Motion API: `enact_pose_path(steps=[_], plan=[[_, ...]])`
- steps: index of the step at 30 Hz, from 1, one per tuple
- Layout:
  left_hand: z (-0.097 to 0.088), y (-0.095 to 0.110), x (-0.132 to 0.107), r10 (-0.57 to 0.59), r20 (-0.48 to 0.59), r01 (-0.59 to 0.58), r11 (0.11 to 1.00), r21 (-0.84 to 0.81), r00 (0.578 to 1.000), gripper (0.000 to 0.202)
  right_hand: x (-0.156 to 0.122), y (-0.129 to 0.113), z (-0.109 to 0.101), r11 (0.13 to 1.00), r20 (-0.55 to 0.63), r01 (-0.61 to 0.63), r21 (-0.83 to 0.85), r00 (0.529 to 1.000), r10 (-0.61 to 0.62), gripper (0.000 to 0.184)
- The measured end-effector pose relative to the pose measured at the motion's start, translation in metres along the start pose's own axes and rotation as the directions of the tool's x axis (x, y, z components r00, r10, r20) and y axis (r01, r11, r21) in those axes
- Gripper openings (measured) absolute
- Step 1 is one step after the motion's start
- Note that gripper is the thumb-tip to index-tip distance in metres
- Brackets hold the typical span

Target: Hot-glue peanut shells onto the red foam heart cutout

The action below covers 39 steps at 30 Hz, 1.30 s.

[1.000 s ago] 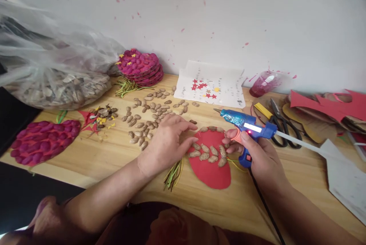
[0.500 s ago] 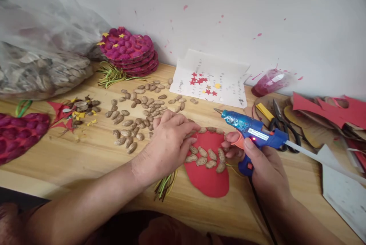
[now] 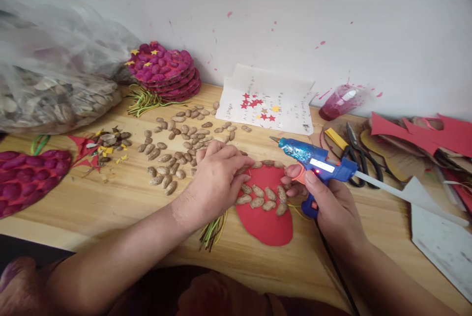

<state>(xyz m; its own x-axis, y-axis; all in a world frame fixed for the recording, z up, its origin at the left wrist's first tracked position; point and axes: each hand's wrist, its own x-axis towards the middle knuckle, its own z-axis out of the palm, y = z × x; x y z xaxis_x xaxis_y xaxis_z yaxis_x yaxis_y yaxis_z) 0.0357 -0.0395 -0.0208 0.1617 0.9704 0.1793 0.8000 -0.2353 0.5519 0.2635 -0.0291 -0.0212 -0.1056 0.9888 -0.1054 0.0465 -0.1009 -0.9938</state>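
Observation:
My left hand (image 3: 216,178) rests on the left edge of a red paper shape (image 3: 266,220), fingers curled down and pressed on the peanut shells (image 3: 262,197) stuck to it. Whether a shell is between those fingertips is hidden. My right hand (image 3: 328,203) grips a blue glue gun (image 3: 313,161), its red light on, nozzle pointing left above the shape's top edge. A loose heap of peanut shells (image 3: 177,139) lies just beyond my left hand. Green and yellow strips (image 3: 213,230) stick out under my left wrist.
A clear bag of shells (image 3: 55,95) sits far left. Stacked magenta shell pieces (image 3: 164,68) stand by the wall, another magenta piece (image 3: 25,178) at the left edge. A sheet with stars (image 3: 265,104), black scissors (image 3: 359,158), a pink cup (image 3: 341,102) and red paper scraps (image 3: 424,134) lie right.
My left hand's fingers have curled from flat to pressed onto the shells at the shape's left edge. The glue gun has stayed above the shape. The camera view shifted slightly.

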Motion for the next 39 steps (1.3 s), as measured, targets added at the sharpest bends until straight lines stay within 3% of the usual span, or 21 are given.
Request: enact_pose_path(steps=[10, 18, 24, 32, 39], plan=[[0.0, 0.001, -0.001, 0.027, -0.036, -0.025, 0.998, 0.056, 0.999, 0.02, 0.002, -0.003, 0.002, 1.0, 0.004, 0.009, -0.003, 1.0, -0.009, 0.028], [-0.003, 0.008, 0.004, -0.035, -0.076, 0.02, 0.982, -0.19, 0.997, 0.021, 0.002, -0.004, 0.003, 0.999, 0.004, 0.012, -0.052, 1.0, -0.012, 0.037], [0.001, 0.019, 0.014, -0.111, -0.012, 0.11, 0.991, -0.075, 0.994, 0.013, 0.003, -0.001, 0.002, 1.0, -0.009, -0.013, -0.022, 1.0, 0.012, 0.042], [0.008, 0.029, 0.017, -0.188, -0.033, 0.19, 0.979, 0.079, 0.982, 0.007, 0.0, 0.001, 0.003, 1.0, 0.03, -0.01, -0.002, 1.0, 0.01, 0.049], [0.015, 0.031, 0.018, -0.189, -0.07, 0.196, 0.973, 0.119, 0.98, 0.008, 0.0, 0.0, 0.003, 1.0, 0.039, -0.007, -0.019, 0.999, 0.008, 0.047]])
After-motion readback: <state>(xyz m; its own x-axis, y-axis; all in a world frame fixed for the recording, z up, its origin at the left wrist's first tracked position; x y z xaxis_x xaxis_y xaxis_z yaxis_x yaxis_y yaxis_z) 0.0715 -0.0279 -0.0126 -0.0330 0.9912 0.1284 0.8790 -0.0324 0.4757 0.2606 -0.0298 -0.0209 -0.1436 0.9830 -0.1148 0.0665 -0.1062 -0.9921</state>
